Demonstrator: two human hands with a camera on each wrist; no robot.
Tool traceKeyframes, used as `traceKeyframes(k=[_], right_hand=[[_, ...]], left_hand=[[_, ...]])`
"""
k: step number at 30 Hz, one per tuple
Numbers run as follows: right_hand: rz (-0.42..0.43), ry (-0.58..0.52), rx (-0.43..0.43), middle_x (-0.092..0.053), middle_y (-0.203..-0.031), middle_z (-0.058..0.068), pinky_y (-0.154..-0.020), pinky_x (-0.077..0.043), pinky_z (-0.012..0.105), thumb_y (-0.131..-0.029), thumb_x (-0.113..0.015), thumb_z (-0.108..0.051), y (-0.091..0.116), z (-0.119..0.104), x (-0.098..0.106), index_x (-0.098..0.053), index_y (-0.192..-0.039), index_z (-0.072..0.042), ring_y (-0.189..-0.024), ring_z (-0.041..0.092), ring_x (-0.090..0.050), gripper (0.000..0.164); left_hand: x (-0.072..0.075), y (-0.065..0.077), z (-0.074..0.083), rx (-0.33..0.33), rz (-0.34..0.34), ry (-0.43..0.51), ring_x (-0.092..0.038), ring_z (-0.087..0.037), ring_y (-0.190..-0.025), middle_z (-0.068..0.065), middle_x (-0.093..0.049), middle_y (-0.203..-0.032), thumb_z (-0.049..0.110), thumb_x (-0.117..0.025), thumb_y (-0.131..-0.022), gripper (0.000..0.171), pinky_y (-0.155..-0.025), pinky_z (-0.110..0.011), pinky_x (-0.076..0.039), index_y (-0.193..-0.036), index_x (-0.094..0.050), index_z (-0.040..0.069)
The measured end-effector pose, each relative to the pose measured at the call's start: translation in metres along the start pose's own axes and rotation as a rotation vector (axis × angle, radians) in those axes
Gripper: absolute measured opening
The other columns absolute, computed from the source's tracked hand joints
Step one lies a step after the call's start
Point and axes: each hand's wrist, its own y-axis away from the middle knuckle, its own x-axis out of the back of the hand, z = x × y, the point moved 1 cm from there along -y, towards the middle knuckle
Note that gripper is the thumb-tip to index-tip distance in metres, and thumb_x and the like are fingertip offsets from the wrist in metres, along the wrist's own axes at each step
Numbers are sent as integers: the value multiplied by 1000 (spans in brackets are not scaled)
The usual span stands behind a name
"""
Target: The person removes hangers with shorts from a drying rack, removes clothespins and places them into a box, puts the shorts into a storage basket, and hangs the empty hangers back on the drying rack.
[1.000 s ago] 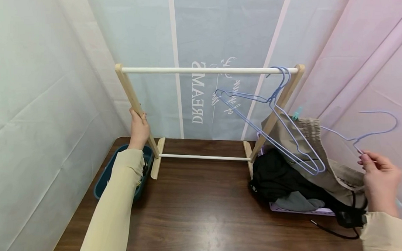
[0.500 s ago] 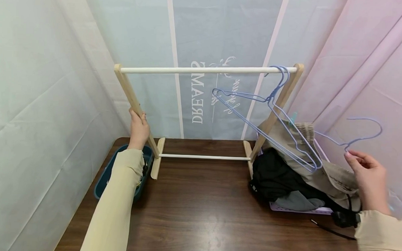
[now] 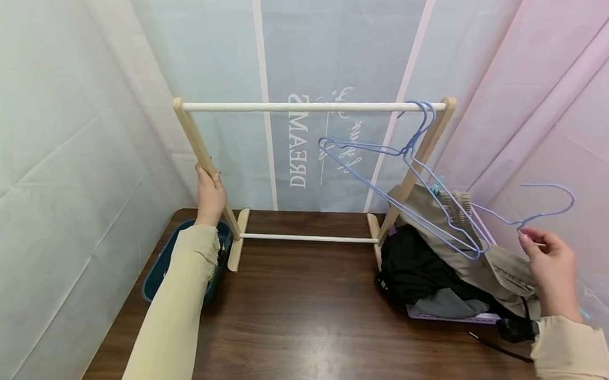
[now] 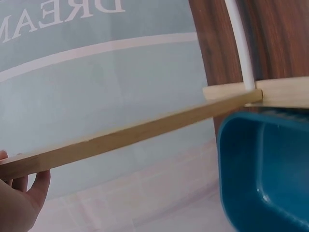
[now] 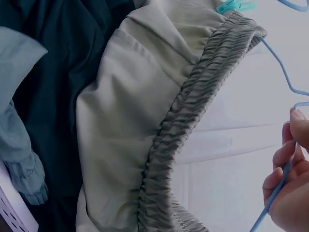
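In the head view my left hand (image 3: 211,198) grips the left wooden post of a clothes rack (image 3: 193,133); the left wrist view shows its fingers round that post. On the right, my right hand (image 3: 551,263) pinches the neck of a blue wire hanger (image 3: 572,200). Khaki pants (image 5: 130,92) with a gathered elastic waistband hang from this hanger, and a teal clothespin (image 5: 236,6) sits at the waistband's far end. Their lower part lies over the clothes pile. Several blue hangers (image 3: 416,139) hang bare at the right end of the rack's white rail (image 3: 297,107).
Beneath the pants, a purple basket (image 3: 451,316) holds a black garment (image 3: 408,260) and a grey cloth (image 3: 454,307). A black cord (image 3: 502,349) trails on the brown table (image 3: 300,301). By the rack's left foot stands a teal bin (image 3: 152,288). Fabric walls enclose the back and sides.
My right hand has moved left and slightly down, bringing the hanger and pants closer to the rack. My left hand stays on the post.
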Motion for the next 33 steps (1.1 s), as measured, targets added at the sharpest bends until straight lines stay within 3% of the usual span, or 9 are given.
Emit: traceKeyframes(k=[5,9,13,20,23,26,30,33], right_hand=[[-16,2,11,-58,-70,-32,-56,-35,5,-93,-58,-9,1,-1,-5,-66,-86,-45,-66,-13,-48,37],[-44,-27,-15,-61,-71,-31,-58,-37,6,-91,-63,-13,1,-2,-8,-69,-87,-41,-67,-12,-51,29],[-20,-38,-40,-63,-67,-30,-56,-37,7,-90,-66,-15,3,-4,-13,-70,-80,-37,-63,-11,-52,24],[-4,-27,27,-63,-67,-31,-52,-36,8,-94,-60,-11,1,-2,-19,-67,-79,-34,-58,-11,-51,28],[-37,-143,53,-68,-77,-28,-54,-37,7,-93,-61,-7,1,-1,-21,-69,-83,-28,-62,-12,-55,24],[-65,-179,74,-70,-82,-27,-54,-36,9,-93,-61,-9,2,0,-24,-72,-89,-24,-65,-11,-56,19],[-62,-57,110,-65,-74,-28,-52,-32,15,-96,-57,-18,2,0,-25,-72,-94,-29,-63,-5,-47,19],[-48,5,135,-60,-70,-29,-51,-30,17,-99,-52,-21,2,-1,-25,-70,-93,-33,-61,-2,-43,22]], left_hand=[[-1,-2,-2,8,31,15,-44,-35,-127,-21,-40,-139,23,-28,-105,47,-102,-51,-39,-149,-12,14],[-2,-3,-3,17,41,12,-44,-35,-129,-20,-41,-141,23,-30,-105,48,-104,-50,-39,-149,-13,13],[-3,-4,-6,21,48,-1,-44,-35,-131,-19,-41,-142,19,-34,-104,50,-105,-50,-40,-149,-14,12],[-9,-1,-11,1,78,3,-39,-38,-134,-22,-30,-149,16,-39,-103,61,-107,-52,-38,-153,-4,12],[-14,2,-11,-16,161,21,-34,-38,-137,-23,-23,-151,13,-40,-101,64,-109,-51,-35,-153,-3,10],[-22,10,-11,-46,304,36,-35,-40,-132,-24,-22,-146,8,-39,-99,59,-104,-50,-37,-151,-11,8],[-35,22,-13,-116,466,17,-38,-41,-119,-26,-30,-134,3,-39,-95,47,-99,-50,-36,-141,-27,1],[-47,29,-16,-154,472,-24,-37,-40,-111,-27,-36,-124,2,-39,-95,40,-98,-49,-33,-134,-33,-2]])
